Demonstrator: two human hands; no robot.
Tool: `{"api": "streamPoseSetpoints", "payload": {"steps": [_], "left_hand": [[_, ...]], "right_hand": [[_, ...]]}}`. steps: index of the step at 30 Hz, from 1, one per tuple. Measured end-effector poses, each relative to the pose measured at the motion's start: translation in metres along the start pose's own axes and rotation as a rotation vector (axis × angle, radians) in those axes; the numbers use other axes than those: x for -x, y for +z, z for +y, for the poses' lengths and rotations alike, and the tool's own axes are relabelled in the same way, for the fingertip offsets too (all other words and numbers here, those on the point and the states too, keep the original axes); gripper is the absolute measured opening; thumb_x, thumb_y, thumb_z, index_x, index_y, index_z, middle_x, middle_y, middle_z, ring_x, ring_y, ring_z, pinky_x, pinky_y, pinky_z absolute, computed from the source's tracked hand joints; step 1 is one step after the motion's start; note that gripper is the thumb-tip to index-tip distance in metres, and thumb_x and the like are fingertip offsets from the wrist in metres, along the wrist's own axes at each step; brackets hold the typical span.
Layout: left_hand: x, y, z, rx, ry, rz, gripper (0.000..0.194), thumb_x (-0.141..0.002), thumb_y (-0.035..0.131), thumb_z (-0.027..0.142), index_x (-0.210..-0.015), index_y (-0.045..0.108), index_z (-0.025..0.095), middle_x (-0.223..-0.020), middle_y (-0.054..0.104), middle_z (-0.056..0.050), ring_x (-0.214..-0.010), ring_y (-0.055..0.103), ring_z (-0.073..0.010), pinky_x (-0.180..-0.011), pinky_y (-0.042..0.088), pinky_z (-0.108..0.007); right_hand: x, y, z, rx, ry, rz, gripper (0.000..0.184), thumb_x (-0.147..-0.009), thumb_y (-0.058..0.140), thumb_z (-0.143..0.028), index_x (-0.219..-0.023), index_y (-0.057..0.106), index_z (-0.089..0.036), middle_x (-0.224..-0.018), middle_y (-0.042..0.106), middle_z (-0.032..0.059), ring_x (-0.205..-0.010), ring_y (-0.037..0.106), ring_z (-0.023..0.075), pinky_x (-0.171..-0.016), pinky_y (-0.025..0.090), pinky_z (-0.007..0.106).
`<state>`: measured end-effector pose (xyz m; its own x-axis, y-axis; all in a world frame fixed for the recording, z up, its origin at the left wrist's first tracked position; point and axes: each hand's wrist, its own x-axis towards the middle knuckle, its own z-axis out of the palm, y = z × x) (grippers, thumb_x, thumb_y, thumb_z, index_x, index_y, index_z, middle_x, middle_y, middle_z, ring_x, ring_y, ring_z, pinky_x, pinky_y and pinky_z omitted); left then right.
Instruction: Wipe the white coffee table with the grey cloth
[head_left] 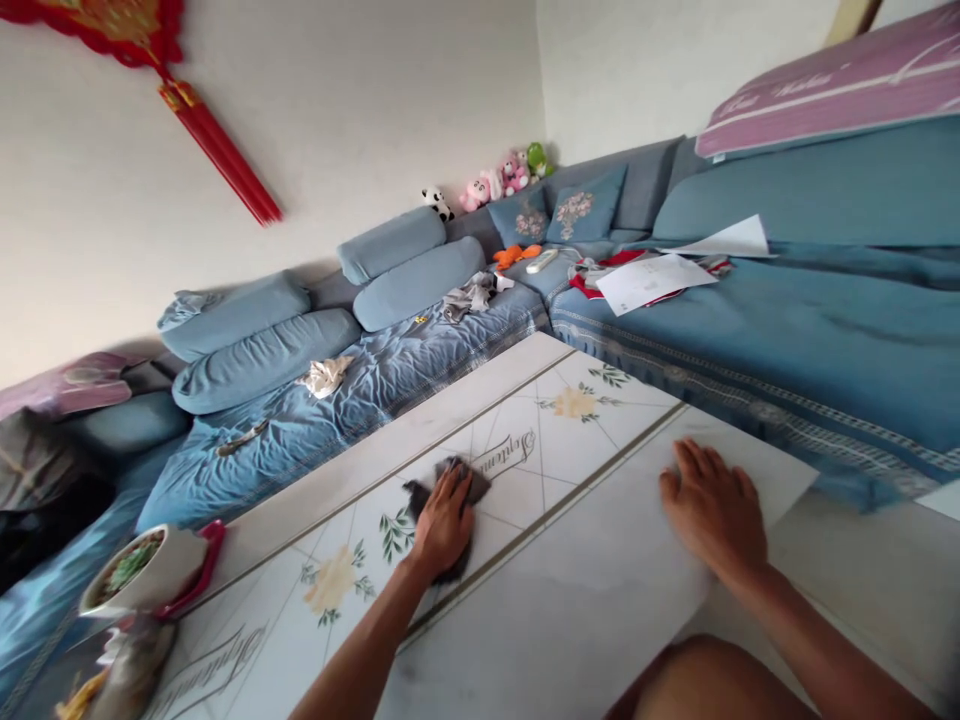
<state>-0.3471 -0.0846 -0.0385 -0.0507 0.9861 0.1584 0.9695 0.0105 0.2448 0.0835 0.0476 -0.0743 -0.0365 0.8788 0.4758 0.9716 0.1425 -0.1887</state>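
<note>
We see the left hand (pixel 444 522), fingers pressed together, bearing on a dark cloth (pixel 471 482) that juts past the fingertips across the floral tabletop (pixel 540 600); the right hand (pixel 712 508) lies well apart, fingers spread.

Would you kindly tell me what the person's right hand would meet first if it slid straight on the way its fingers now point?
After crossing the white patterned table top, the right hand would probably meet the patterned trim along the blue sofa's front, though the gap beyond the table's far edge is hard to judge.
</note>
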Motion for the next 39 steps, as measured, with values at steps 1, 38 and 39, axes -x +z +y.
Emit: {"api": "streamPoseSetpoints", "payload": {"steps": [1,38,39], "left_hand": [[-0.04,0.005,0.019,0.016,0.011,-0.007,0.064,-0.103,0.055,0.02,-0.166,0.061,0.015,-0.179,0.048,-0.016,-0.17,0.039,-0.0362,-0.141,0.035,-0.058],[-0.005,0.039,0.182,0.268,0.619,-0.16,0.075,-0.091,0.065,0.018,-0.166,0.059,0.019,-0.18,0.047,-0.013,-0.169,0.041,-0.0382,-0.139,0.039,-0.062],[0.03,0.033,0.158,0.26,0.636,-0.164,0.08,-0.09,0.065,0.017,-0.169,0.056,0.023,-0.183,0.043,-0.009,-0.171,0.038,-0.037,-0.138,0.041,-0.062]], "right_hand": [[0.0,-0.001,-0.001,0.004,0.0,0.006,0.065,-0.117,0.02,-0.035,-0.16,0.055,-0.003,-0.168,0.056,0.0179,-0.154,0.052,0.0357,-0.131,0.035,0.061],[0.0,-0.005,-0.004,0.059,0.033,-0.088,0.055,-0.116,0.036,-0.025,-0.164,0.054,-0.006,-0.172,0.052,0.0138,-0.16,0.048,0.0325,-0.132,0.035,0.057],[0.001,-0.005,-0.003,0.057,0.03,-0.093,0.056,-0.116,0.035,-0.025,-0.165,0.053,-0.006,-0.173,0.051,0.0133,-0.16,0.047,0.0325,-0.133,0.034,0.057]]}}
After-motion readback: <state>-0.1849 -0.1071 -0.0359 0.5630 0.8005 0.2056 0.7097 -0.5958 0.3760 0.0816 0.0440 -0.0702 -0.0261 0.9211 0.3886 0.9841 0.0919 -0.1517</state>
